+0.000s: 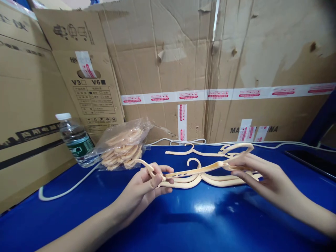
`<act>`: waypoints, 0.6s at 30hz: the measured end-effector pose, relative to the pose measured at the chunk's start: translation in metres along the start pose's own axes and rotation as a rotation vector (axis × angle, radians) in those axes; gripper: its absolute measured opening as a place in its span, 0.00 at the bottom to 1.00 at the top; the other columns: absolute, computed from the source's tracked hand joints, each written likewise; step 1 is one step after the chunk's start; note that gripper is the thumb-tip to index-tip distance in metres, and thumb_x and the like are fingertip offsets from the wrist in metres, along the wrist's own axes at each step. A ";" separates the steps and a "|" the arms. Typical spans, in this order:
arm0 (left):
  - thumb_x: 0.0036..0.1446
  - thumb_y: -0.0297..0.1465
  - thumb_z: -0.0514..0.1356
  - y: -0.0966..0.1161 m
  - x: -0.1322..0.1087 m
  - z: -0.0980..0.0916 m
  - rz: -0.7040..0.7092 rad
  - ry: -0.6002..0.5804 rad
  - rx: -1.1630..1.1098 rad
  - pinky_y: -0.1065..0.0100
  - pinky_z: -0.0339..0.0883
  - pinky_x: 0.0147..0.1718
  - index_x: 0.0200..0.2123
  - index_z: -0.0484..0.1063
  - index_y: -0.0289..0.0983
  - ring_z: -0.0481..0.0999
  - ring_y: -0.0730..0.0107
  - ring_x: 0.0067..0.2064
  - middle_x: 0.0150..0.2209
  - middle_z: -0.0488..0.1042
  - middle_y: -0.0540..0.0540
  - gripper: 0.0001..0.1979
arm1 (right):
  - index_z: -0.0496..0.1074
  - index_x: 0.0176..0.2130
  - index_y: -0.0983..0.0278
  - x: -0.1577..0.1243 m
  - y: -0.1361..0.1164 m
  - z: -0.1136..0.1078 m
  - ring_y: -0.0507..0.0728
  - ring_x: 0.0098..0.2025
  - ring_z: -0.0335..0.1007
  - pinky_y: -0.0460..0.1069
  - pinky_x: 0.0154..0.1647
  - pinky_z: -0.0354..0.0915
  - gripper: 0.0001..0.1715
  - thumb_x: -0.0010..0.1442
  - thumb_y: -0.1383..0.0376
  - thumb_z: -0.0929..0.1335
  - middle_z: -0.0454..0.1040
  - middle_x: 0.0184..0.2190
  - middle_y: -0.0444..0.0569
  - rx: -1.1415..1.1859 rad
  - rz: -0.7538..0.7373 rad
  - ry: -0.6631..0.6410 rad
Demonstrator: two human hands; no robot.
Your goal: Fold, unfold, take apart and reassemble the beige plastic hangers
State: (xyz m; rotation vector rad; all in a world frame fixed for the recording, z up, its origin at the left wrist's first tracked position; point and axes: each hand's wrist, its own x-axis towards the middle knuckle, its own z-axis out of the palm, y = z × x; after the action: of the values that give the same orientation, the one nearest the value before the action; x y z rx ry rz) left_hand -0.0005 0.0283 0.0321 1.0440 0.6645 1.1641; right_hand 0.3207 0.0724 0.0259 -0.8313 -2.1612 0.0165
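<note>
Between my hands I hold a cream plastic hanger (195, 170) just above the blue table (199, 217). My left hand (151, 183) is closed on its left end, where a curved hook piece (145, 165) sticks out past my fingers. My right hand (253, 169) pinches the right end, near a looped part (240, 148). Under the held hanger lie two or three more cream hangers (210, 180) stacked on the table. Another hanger (199, 152) lies flat further back.
A clear plastic bag of cream hook pieces (123, 147) sits at the back left, beside a water bottle (76, 140). A white cable (65, 190) runs along the table's back edge. Cardboard boxes (168, 66) wall in the back and left. A dark flat object (312, 161) lies far right.
</note>
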 end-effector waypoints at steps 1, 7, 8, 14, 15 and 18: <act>0.54 0.30 0.68 0.000 0.000 0.000 -0.007 -0.011 -0.004 0.67 0.70 0.39 0.29 0.70 0.36 0.74 0.68 0.40 0.42 0.74 0.46 0.09 | 0.71 0.43 0.55 -0.001 0.000 0.000 0.58 0.40 0.72 0.51 0.39 0.68 0.07 0.65 0.64 0.66 0.76 0.37 0.48 -0.008 -0.011 -0.006; 0.55 0.31 0.67 -0.003 0.000 -0.002 -0.040 -0.030 -0.005 0.67 0.69 0.40 0.29 0.71 0.35 0.75 0.69 0.38 0.39 0.75 0.46 0.08 | 0.71 0.44 0.56 -0.006 0.002 0.002 0.58 0.44 0.72 0.51 0.43 0.68 0.09 0.64 0.68 0.67 0.75 0.39 0.46 -0.036 -0.060 0.015; 0.55 0.31 0.67 -0.003 0.000 -0.002 -0.044 -0.032 -0.005 0.67 0.69 0.40 0.29 0.71 0.35 0.75 0.69 0.38 0.39 0.75 0.46 0.08 | 0.71 0.44 0.56 -0.006 0.002 0.002 0.58 0.45 0.72 0.52 0.44 0.68 0.09 0.64 0.68 0.67 0.75 0.39 0.46 -0.037 -0.067 0.014; 0.55 0.30 0.67 -0.004 -0.002 -0.001 -0.061 -0.033 -0.015 0.68 0.69 0.39 0.30 0.74 0.36 0.74 0.69 0.38 0.36 0.75 0.47 0.06 | 0.70 0.43 0.56 -0.005 -0.007 0.000 0.59 0.43 0.73 0.51 0.40 0.69 0.09 0.64 0.69 0.66 0.76 0.39 0.46 -0.026 -0.074 0.023; 0.55 0.30 0.67 -0.004 -0.002 -0.001 -0.065 -0.031 -0.019 0.68 0.69 0.39 0.30 0.74 0.36 0.74 0.69 0.38 0.37 0.75 0.46 0.06 | 0.70 0.42 0.56 -0.005 -0.007 0.000 0.59 0.43 0.73 0.51 0.40 0.69 0.08 0.64 0.69 0.66 0.76 0.39 0.45 -0.020 -0.075 0.033; 0.56 0.30 0.66 -0.003 -0.001 -0.003 -0.076 -0.031 -0.026 0.69 0.69 0.40 0.30 0.74 0.36 0.74 0.69 0.38 0.38 0.75 0.46 0.05 | 0.70 0.42 0.56 -0.005 -0.005 0.001 0.60 0.43 0.73 0.52 0.40 0.69 0.09 0.63 0.70 0.66 0.76 0.38 0.46 -0.019 -0.078 0.040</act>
State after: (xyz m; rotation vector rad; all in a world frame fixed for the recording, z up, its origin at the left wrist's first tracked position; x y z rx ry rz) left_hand -0.0024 0.0277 0.0282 1.0045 0.6570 1.0858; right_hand 0.3196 0.0654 0.0234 -0.7513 -2.1571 -0.0598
